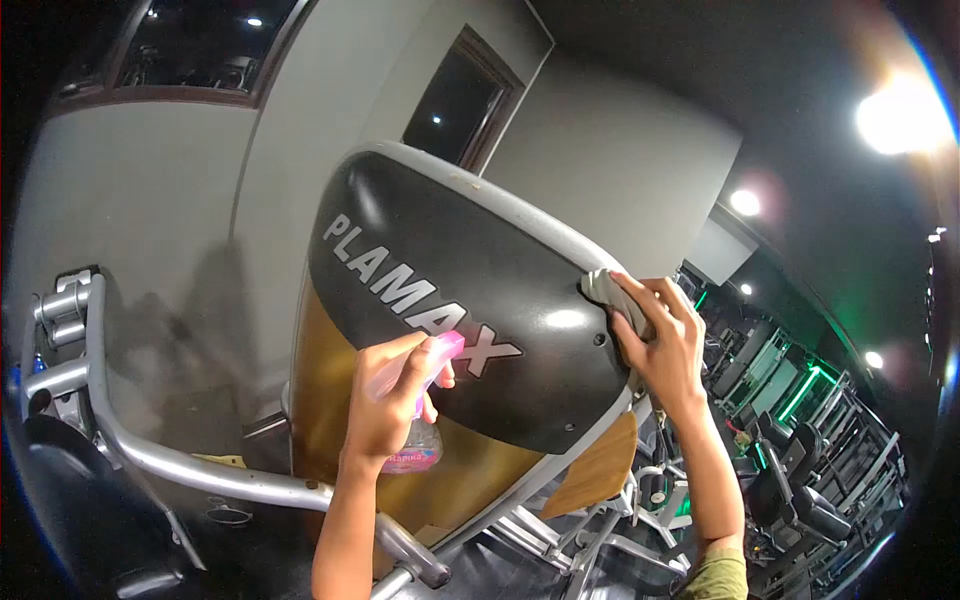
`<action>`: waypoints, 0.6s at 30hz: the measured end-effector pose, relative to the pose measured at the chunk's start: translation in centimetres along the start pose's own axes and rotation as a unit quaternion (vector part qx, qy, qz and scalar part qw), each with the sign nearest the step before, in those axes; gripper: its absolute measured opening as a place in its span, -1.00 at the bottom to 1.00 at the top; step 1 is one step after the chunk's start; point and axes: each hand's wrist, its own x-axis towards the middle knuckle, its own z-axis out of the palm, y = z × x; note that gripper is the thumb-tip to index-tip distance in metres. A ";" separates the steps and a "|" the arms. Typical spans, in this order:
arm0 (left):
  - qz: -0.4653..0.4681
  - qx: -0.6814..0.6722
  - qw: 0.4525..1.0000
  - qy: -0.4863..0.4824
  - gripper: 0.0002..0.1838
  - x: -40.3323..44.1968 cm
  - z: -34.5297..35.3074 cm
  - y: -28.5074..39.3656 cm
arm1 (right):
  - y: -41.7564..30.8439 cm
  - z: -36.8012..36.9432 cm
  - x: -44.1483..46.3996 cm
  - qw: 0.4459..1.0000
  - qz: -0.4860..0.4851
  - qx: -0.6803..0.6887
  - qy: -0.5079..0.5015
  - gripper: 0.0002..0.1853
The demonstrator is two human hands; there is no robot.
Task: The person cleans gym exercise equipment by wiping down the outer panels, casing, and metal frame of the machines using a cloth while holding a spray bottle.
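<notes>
My left hand (392, 395) is wrapped round the neck of a spray bottle (412, 455) with a pink trigger head and a clear body with a pink label. The nozzle points toward the large machine cover (480, 260), black above and gold below, lettered "PLAMAX". At the cover's right edge, my right hand (660, 330) grips a light grey cloth (618, 298) and presses it against the rim. Part of the cloth is hidden under my fingers.
A silver tubular frame (210, 475) runs along the lower left. Below the cover's right side is a wooden board (595, 465). More gym machines (800, 480) stand to the right. A grey wall (160, 190) with windows rises behind.
</notes>
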 end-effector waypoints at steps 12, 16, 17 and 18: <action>-0.007 0.005 0.999 -0.031 -0.41 -0.1 0.3 -0.2 | -0.9 1.1 -9.1 0.993 -0.122 0.009 -0.008 -0.38; -0.008 -0.011 0.999 -0.029 -0.40 -0.3 0.5 0.0 | 0.5 0.0 -7.6 0.998 0.008 0.004 0.068 -0.45; -0.016 -0.024 0.999 -0.028 -0.39 -0.3 0.7 0.0 | 0.5 0.1 -7.1 0.995 0.044 0.012 0.089 -0.47; -0.018 -0.025 0.999 -0.030 -0.39 -0.3 0.8 0.0 | 0.3 0.2 -6.9 0.993 0.058 0.015 0.098 -0.47</action>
